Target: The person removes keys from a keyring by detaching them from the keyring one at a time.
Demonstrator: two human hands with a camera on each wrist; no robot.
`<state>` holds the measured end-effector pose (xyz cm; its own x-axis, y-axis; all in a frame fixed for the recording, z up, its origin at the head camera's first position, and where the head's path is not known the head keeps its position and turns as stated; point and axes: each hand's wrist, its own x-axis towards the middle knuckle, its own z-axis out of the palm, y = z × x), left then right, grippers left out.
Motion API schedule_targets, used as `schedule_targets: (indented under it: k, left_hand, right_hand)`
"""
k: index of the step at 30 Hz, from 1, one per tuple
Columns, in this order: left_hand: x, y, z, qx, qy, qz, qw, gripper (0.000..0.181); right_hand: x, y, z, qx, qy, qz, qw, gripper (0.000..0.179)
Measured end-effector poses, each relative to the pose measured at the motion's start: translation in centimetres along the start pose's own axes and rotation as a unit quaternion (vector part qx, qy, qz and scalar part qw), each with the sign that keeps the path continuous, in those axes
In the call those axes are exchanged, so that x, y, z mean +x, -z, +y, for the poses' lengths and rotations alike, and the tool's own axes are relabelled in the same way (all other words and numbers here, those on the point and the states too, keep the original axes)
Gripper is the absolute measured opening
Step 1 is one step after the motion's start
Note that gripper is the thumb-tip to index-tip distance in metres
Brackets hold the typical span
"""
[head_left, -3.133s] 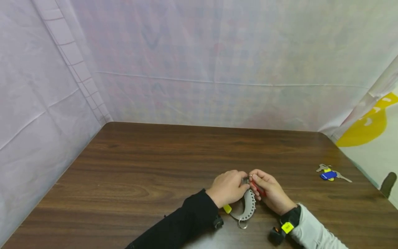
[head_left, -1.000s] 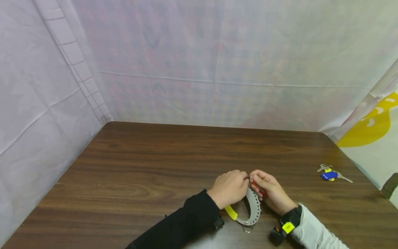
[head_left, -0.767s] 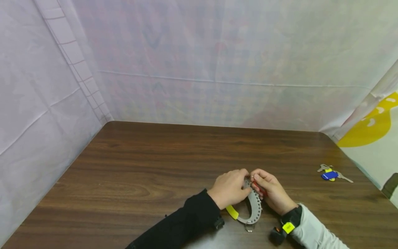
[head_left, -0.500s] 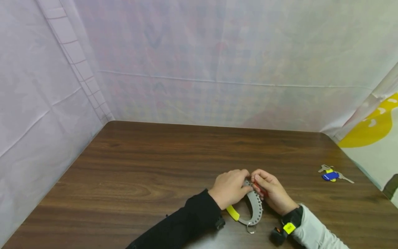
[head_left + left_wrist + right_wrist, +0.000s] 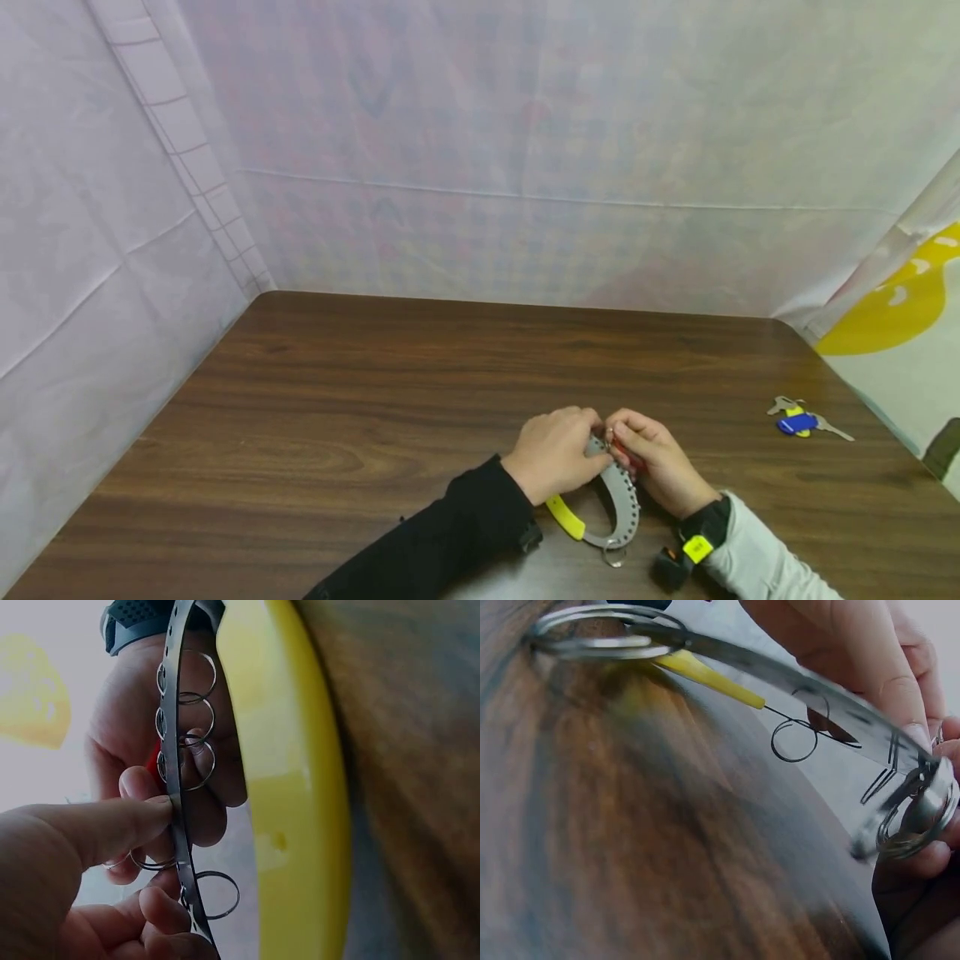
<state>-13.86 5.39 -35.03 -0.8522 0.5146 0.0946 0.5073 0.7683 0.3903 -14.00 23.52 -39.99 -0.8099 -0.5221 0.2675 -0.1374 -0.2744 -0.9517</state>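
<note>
Over the table, my left hand (image 5: 555, 457) pinches a large curved metal key ring (image 5: 624, 504) between thumb and fingers. The ring has a yellow grip (image 5: 566, 518), a row of holes along its edge, and several small split rings (image 5: 199, 720). My right hand (image 5: 660, 462) meets the left at the far end of the band and pinches a small red tag (image 5: 628, 456), mostly hidden by its fingers. In the right wrist view, a split ring (image 5: 900, 844) and shiny metal pieces sit at the band's end, right at the fingers; their kind cannot be made out.
Two keys (image 5: 828, 428) with blue and yellow tags (image 5: 797, 424) lie at the right side of the brown wooden table (image 5: 360, 392). Pale cloth (image 5: 465, 150) hangs behind and on the left.
The curved metal key ring has swung right and towards me, showing more of its band and yellow grip. Both hands stay nearly in place, with small finger movements. The tagged keys lie still.
</note>
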Motion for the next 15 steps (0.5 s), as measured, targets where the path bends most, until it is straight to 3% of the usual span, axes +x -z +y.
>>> schedule_targets:
  k: [8, 15]
  left_hand:
    - [-0.25, 0.24, 0.42, 0.068, -0.041, 0.029, 0.9965, 0.025]
    - [-0.28, 0.26, 0.47, 0.084, -0.055, 0.047, 0.9939, 0.021]
  right_hand:
    - [-0.09, 0.13, 0.08, 0.019, 0.007, -0.004, 0.9998, 0.034]
    - [-0.03, 0.0, -0.05, 0.02, 0.029, -0.011, 0.9993, 0.035]
